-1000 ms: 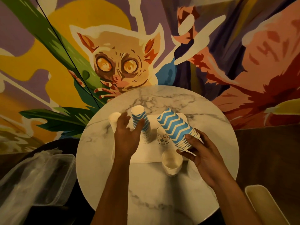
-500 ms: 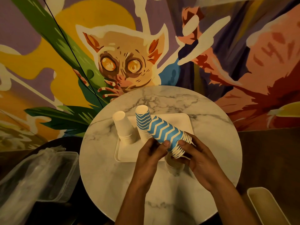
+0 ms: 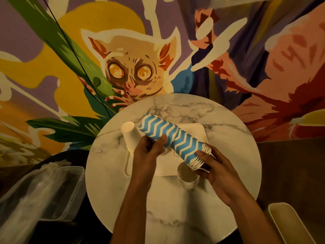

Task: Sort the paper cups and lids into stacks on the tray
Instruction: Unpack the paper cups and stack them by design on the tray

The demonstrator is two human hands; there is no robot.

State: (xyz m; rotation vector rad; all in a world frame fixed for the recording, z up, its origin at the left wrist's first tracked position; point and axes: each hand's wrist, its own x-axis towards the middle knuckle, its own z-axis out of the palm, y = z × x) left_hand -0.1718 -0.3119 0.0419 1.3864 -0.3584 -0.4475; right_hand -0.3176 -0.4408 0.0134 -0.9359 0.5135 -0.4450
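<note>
- Head cam: left hand is gripping the blue chevron stack mid-body, right hand is gripping its rim end; it's hanging tilted over the tray, nose toward 10 o'clock.
- Looks: long nested cups, white rims fanning out.
- Progress, approx halfway IMO: plain white stack is standing on tray at 9 o'clock; loose cup is sitting off-tray on tabletop at 6 o'clock; no lids showing.

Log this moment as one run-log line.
left hand: grips blue chevron cup stack mid-length | right hand: grips its rim end | stack: tilted over tray | plain cup stack: upside down, tray's left side
</note>
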